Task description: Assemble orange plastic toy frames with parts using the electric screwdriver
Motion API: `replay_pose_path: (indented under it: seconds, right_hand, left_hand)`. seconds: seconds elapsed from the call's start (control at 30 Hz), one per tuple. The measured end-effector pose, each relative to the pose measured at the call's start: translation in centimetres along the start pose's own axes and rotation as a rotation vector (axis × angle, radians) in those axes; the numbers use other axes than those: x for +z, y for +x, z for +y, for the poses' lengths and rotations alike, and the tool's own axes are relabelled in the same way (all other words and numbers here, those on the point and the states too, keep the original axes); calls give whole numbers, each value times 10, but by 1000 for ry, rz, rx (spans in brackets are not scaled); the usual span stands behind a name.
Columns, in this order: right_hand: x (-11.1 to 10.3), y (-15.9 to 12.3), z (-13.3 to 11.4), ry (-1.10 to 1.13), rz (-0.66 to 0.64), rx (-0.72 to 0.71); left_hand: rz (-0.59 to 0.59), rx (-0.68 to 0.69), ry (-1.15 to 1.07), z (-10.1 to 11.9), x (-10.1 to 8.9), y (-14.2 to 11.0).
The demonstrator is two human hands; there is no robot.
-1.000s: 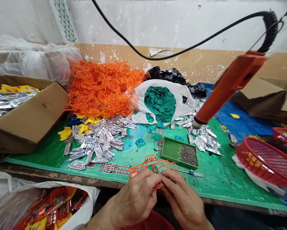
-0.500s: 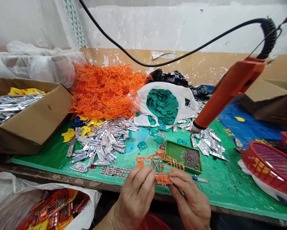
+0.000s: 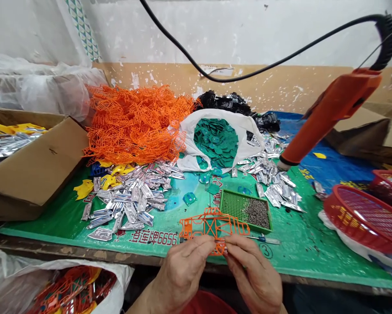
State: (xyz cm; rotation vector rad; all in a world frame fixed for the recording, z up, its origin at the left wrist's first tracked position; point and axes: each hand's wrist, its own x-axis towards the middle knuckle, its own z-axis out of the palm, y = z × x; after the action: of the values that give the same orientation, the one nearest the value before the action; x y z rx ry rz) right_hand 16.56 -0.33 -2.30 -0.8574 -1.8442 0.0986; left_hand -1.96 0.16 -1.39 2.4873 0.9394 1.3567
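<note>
Orange frame was pinched by left hand and right hand, part-built maybe; others were bundled in white bag, huge pile not touched yet.

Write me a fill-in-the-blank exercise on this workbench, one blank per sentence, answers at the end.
1. The left hand and right hand hold a frame whose colour is ____.
2. The screws lie in a ____ tray.
3. In the picture, the pile of frames is on the ____ side of the white bag of green pieces.
4. The tool is attached to a ____ cable.

Missing words: orange; green; left; black.
</note>
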Motion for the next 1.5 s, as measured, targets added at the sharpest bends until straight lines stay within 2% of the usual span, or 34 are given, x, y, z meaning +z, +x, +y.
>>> replay_pose_path:
  seconds: [0.13, 0.43, 0.6, 0.7, 0.77, 0.83, 0.93, 1.1, 1.2, 1.37, 1.5]
  right_hand:
    - [1, 1, -1, 62, -20, -12]
    - [4, 4, -4, 299, -43, 111]
    - [8, -3, -5, 476, -50, 193]
    - [10, -6, -5, 549, -66, 228]
    - [10, -7, -6, 526, -70, 227]
    - [9, -9, -5, 391, -63, 195]
    - [6, -11, -4, 149, -34, 145]
    - [1, -8, -6, -207, 29, 9]
    - [1, -7, -7, -249, 47, -23]
    - [1, -8, -7, -145, 38, -15]
    - [3, -6, -8, -116, 49, -19]
  left_hand:
    - [-24, -70, -67, -2, -4, 1]
    - [-142, -295, -268, -4, -13, 5]
    - [-126, -398, -326, -6, -13, 6]
    - [-126, -540, -444, -5, -10, 4]
    - [-85, -685, -591, -3, -5, 0]
    - [2, -821, -779, -2, 0, -4]
    - [104, -911, -970, -1, 6, -9]
    - [101, -969, -1057, 2, 4, -8]
    - [62, -980, -1018, 4, -3, -4]
    - [-8, -718, -773, 5, -11, 0]
    - [10, -580, -663, 3, -9, 0]
